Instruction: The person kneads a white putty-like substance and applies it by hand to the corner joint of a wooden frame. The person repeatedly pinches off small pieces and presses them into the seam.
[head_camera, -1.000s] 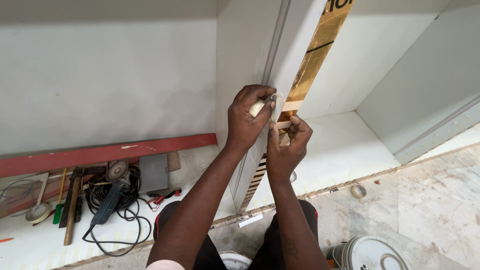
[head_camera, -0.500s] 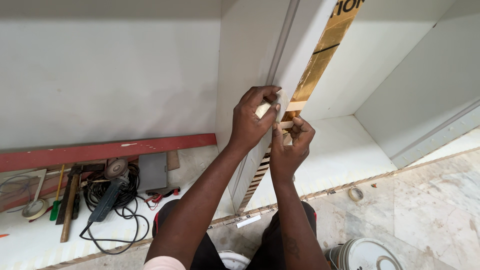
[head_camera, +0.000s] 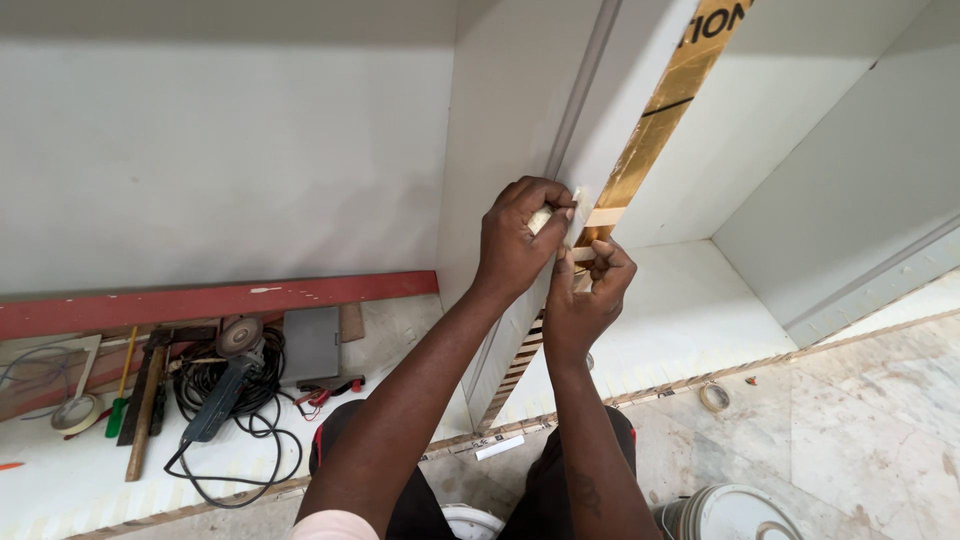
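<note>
My left hand (head_camera: 515, 240) presses a pale strip of tape (head_camera: 570, 215) against the front edge of a white upright cabinet panel (head_camera: 510, 120). My right hand (head_camera: 585, 290) sits just below it, fingers pinched on the same tape where it crosses a gold-coloured foil strip (head_camera: 655, 120) running up the panel edge. Both hands touch each other at the fingertips. Below them the edge shows a striped brown-and-white band (head_camera: 520, 365).
On the left cabinet floor lie an angle grinder (head_camera: 225, 385) with a coiled black cable, a hammer (head_camera: 145, 410), a green screwdriver (head_camera: 120, 400), a tape roll (head_camera: 75, 412) and a red board (head_camera: 210, 300). A small tape roll (head_camera: 714, 397) and a white bucket (head_camera: 735, 515) sit on the marble floor.
The view has shifted slightly. My hands stay on the panel edge, with the left hand's fingers curling tighter over the tape.
</note>
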